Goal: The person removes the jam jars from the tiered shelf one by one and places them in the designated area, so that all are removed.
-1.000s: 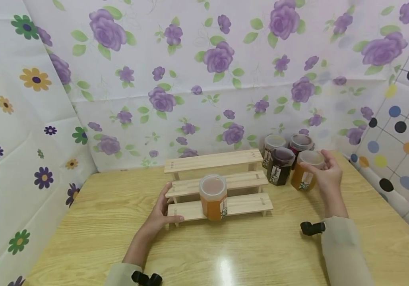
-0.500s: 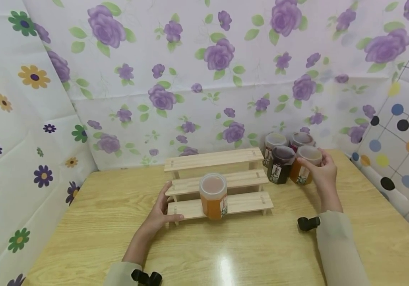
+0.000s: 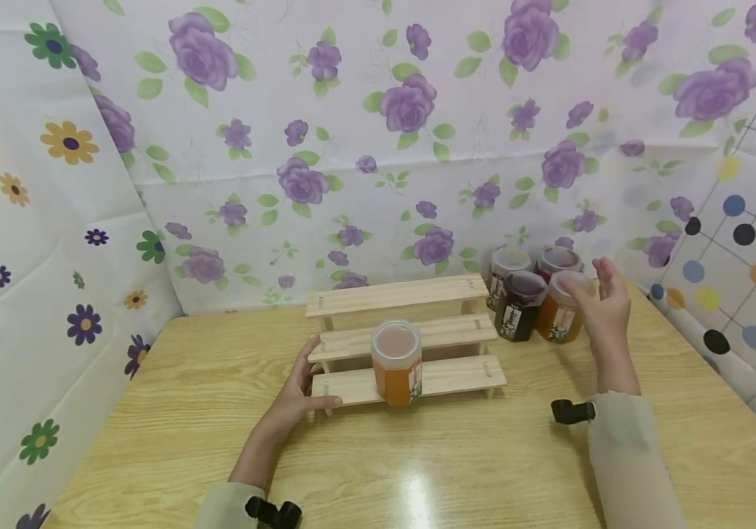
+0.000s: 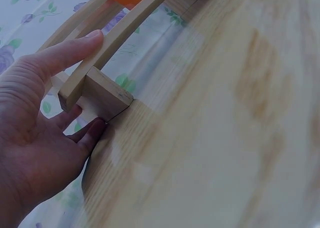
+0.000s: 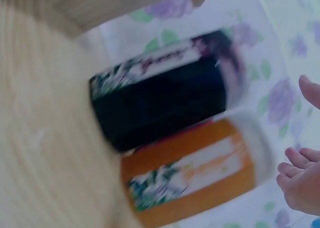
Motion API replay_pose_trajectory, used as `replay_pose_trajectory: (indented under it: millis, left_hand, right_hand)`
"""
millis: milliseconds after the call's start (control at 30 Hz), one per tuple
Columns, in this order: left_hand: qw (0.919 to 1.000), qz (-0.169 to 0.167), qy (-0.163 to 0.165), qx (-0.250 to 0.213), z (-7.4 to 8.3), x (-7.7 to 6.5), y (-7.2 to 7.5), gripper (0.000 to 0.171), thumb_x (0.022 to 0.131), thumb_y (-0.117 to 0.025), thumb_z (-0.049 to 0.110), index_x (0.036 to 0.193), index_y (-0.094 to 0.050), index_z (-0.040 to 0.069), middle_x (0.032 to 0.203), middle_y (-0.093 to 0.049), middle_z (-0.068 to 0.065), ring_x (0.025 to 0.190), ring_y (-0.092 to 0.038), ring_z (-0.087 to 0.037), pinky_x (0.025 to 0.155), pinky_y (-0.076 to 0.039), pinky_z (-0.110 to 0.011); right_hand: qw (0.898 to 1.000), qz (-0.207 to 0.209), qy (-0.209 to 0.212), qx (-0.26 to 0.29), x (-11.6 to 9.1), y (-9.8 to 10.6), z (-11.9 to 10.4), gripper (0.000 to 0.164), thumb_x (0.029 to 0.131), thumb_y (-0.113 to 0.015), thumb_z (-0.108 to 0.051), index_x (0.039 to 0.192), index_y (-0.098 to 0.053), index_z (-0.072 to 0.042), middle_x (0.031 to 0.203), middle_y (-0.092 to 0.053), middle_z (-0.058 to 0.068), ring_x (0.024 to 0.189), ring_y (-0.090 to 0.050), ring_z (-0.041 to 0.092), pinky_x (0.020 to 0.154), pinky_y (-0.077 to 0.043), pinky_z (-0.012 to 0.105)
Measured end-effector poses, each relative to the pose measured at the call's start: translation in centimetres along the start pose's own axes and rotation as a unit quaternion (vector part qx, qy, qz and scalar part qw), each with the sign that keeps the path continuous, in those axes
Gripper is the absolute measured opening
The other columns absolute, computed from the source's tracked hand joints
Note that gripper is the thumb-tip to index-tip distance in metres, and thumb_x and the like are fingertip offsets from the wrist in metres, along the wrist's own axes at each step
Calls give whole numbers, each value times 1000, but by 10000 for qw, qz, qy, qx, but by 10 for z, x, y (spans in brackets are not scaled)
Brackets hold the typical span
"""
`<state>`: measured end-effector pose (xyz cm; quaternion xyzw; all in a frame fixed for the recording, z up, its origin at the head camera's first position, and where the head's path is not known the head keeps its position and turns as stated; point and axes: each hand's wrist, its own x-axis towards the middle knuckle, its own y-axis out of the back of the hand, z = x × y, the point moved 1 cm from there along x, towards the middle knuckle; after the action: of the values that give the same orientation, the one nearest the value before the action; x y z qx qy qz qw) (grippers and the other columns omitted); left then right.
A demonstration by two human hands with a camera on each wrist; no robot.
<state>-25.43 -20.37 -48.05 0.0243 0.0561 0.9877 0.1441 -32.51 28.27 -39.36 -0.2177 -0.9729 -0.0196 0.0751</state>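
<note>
A three-step wooden shelf stands on the table. My left hand holds its left end, the thumb along the front of the lowest board and the fingers round the side, as the left wrist view shows. One orange jar with a translucent lid sits upright on the lowest board. To the right of the shelf, my right hand is beside another orange jar, thumb and fingers spread, holding nothing. In the right wrist view the hand is apart from that labelled jar.
A dark jar stands left of the right-hand orange jar. Behind them are a pale-lidded jar and a reddish jar, close to the flowered cloth. A dotted cloth borders the table's right side.
My right hand pushed the right-hand orange jar slightly back and left toward the other jars, then let go, its fingers lifting off. My left hand stays on the shelf.
</note>
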Motion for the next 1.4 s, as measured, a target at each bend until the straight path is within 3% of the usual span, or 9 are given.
replay_pose_trajectory:
  millis: [233, 400, 500, 633, 833, 933, 1033, 1200, 1400]
  left_hand:
    - [10000, 15, -72, 37, -1, -1, 1, 111, 80, -79, 8, 156, -4, 37, 166, 9, 1, 152, -1, -40, 117, 4, -67]
    - [10000, -4, -67, -6, 0, 0, 1, 111, 79, -79, 8, 156, -5, 38, 166, 9, 2, 152, -1, -40, 118, 3, -66]
    - [10000, 8, -30, -19, -1, 0, 1, 110, 79, -80, 7, 156, -6, 39, 166, 9, 1, 152, -1, -40, 118, 4, -66]
    - [10000, 18, 12, 24, -2, 0, 1, 109, 80, -79, 8, 155, -7, 41, 166, 10, 1, 152, 1, -39, 118, 4, -66]
    - [10000, 60, 23, 67, 0, -1, 0, 110, 80, -79, 8, 155, -6, 40, 166, 5, -1, 152, -3, -38, 119, 2, -65]
    - [10000, 62, 9, 8, 1, -1, 0, 110, 79, -79, 7, 156, -5, 38, 166, 1, -4, 151, -7, -38, 119, 1, -65]
    - [10000, 38, 1, -67, 2, 0, -1, 111, 79, -79, 5, 156, -4, 36, 165, -4, -8, 150, -11, -38, 119, 1, -65]
    - [10000, 25, -22, -68, 2, 0, 0, 111, 79, -79, 6, 156, -5, 37, 166, -3, -7, 150, -13, -39, 119, 1, -65]
    - [10000, 26, -9, -51, 2, 0, 0, 111, 79, -79, 6, 155, -6, 40, 164, -11, -10, 149, -17, -38, 119, -2, -65]
  right_hand:
    - [9981, -245, 527, 225, -27, -31, -33, 73, 88, -72, -14, 151, -35, -11, 156, -39, 3, 148, -29, 13, 122, -19, 23]
    - [9875, -1167, 712, 790, -47, -56, -44, 67, 90, -69, -9, 149, -36, -4, 153, -42, 9, 145, -36, 16, 118, -29, 21]
    - [9781, -1885, 683, 553, -59, -71, -42, 65, 94, -65, -15, 150, -34, -5, 155, -39, 11, 144, -38, 18, 110, -36, 12]
    - [9570, -2779, 822, 156, -77, -93, -36, 62, 97, -61, -18, 150, -33, -5, 155, -38, 15, 142, -39, 26, 108, -39, 14]
    - [9131, -3993, 827, 69, -105, -124, -28, 68, 94, -62, -19, 153, -29, -9, 157, -35, 10, 147, -30, 31, 121, -22, 45]
    - [8918, -4456, 723, 318, -116, -136, -23, 75, 92, -65, -19, 154, -25, -6, 158, -32, 16, 148, -26, 36, 121, -19, 51]
    - [8783, -4718, 673, 388, -126, -145, -18, 83, 88, -71, -20, 154, -23, -2, 156, -32, 21, 144, -31, 40, 119, -25, 53]
    - [8789, -4717, 700, 119, -135, -155, -10, 85, 84, -77, -21, 153, -28, -8, 143, -49, 22, 126, -54, 32, 103, -47, 41]
    - [8880, -4550, 647, 133, -139, -159, -9, 79, 83, -78, -18, 149, -36, -14, 134, -55, 20, 114, -59, 23, 90, -52, 35]
